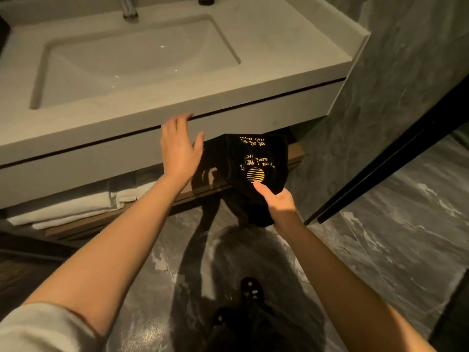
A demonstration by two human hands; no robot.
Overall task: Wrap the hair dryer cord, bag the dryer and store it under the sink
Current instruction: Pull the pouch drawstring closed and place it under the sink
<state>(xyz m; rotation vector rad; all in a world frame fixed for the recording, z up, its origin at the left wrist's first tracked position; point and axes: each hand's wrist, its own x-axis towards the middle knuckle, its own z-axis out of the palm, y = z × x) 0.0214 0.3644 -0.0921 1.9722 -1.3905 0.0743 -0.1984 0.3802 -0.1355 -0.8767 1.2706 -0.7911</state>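
A black cloth bag [253, 158] with yellow lettering and a striped round logo bulges as if full; the hair dryer and its cord are not visible. My right hand [276, 201] grips the bag's near end, thumb on the logo, holding it at the right of the wooden shelf [297, 153] under the sink [132, 62]. My left hand [180, 146] is spread open in front of the vanity's front panel [101, 161], fingertips near the counter edge, just left of the bag and not touching it.
Folded white towels [76, 207] lie on the shelf's left part. A faucet [129, 8] stands behind the basin. A marble wall [396, 85] and a dark door frame [396, 158] close off the right. My feet in dark slippers [251, 290] stand on the grey marble floor.
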